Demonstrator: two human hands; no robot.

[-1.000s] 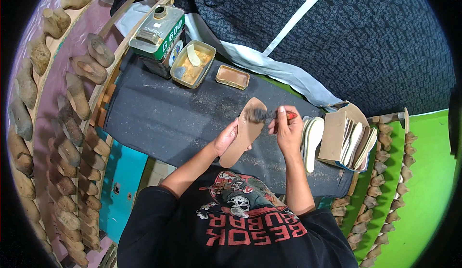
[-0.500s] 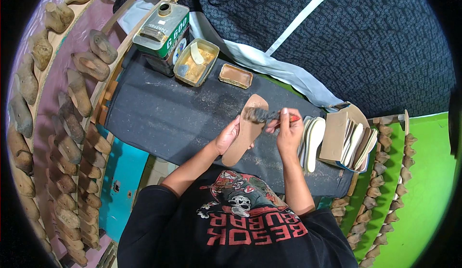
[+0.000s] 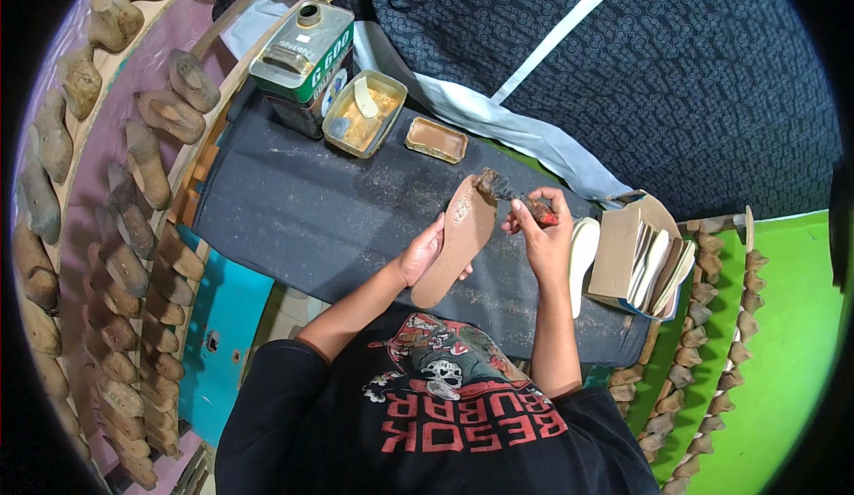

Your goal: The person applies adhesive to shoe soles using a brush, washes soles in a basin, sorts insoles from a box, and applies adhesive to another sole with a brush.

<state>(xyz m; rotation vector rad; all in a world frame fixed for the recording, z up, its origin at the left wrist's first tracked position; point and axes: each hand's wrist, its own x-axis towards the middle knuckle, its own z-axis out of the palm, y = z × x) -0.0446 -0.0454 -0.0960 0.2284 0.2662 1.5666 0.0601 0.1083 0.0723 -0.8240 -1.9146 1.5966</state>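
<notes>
My left hand (image 3: 423, 251) grips a tan insole (image 3: 454, 250) by its left edge, with the fingertips showing at the right edge. The insole is held slanted above the dark table, and a wet, shiny patch shows on its far part. In my right hand (image 3: 544, 228) is a brush (image 3: 500, 185) with a red handle, its dark, caked bristles at the insole's far right edge. Just beyond the insole stands a small rectangular tray (image 3: 437, 139) holding brown stuff. A pale insole (image 3: 583, 262) lies on the table to the right of my right hand.
A metal can (image 3: 302, 64) and a plastic tub (image 3: 374, 108) with a pale scraper-like piece stand at the far left of the dark table (image 3: 294, 201). On the right, a cardboard box (image 3: 620, 250) holds several insoles. Racks of wooden shoe lasts (image 3: 124, 273) flank both sides.
The brush has moved right and away from me, from the insole's face to its far edge. A wet patch is now uncovered. My left hand has stayed nearly still.
</notes>
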